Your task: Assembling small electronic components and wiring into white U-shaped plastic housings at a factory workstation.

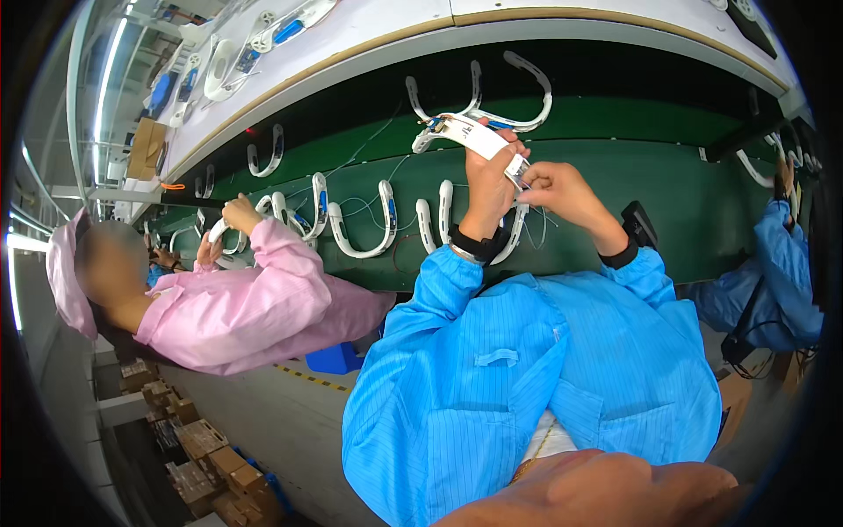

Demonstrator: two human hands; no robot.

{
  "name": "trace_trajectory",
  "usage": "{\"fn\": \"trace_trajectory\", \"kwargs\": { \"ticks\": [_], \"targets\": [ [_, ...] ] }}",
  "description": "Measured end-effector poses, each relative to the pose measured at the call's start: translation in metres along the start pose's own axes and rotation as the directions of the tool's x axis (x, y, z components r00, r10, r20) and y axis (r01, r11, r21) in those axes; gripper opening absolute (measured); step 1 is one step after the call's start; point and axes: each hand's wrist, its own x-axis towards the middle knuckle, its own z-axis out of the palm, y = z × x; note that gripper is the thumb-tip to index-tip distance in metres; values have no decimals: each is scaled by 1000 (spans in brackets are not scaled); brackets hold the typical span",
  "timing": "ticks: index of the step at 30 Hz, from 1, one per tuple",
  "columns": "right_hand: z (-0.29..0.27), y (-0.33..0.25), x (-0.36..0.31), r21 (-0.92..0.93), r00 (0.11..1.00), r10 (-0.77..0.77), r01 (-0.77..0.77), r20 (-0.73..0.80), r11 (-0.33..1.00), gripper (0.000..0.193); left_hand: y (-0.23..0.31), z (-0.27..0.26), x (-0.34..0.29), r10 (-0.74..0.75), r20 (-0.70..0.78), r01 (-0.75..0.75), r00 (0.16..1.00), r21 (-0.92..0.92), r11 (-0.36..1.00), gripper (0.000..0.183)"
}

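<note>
My left hand (488,189) is raised above the green work surface, its fingers wrapped round a white curved plastic housing (472,134). Blue parts and thin wires show at the housing's far end. At its near end, by a small silvery-white piece (516,170), the fingertips of my right hand (562,195) are pinched together; whatever lies between them is too small to make out. A thin wire hangs below that hand. Beneath my wrists lies another white U-shaped housing (520,235), partly covered by my left wrist and sleeve.
Several white U-shaped housings (362,252) with loose wires lie along the green surface (615,202). A white shelf (386,35) runs above it, with more parts at its left. A co-worker in pink (255,294) works on the left, one in blue (786,263) on the right.
</note>
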Motion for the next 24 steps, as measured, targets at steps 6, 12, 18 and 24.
{"fn": "trace_trajectory", "kwargs": {
  "ticks": [6, 12, 18, 24],
  "targets": [
    [20, 25, -39, 64, 857, -208, 269, -471, 961, 37, -28, 16, -32, 31, -2, -31, 1000, -25, 999, 61],
    [39, 8, -65, -347, 723, -371, 191, -583, 918, 50, -29, 19, -55, 88, -32, -89, 996, -29, 996, 60],
    [39, 29, -72, -59, 793, -215, 222, -570, 973, 56, -36, 27, -63, 74, -47, -77, 996, -83, 994, 61],
    [42, 15, -60, -227, 732, -354, 272, -582, 935, 58, -39, 19, -57, 118, -71, -114, 990, 48, 992, 62]
  ]
}}
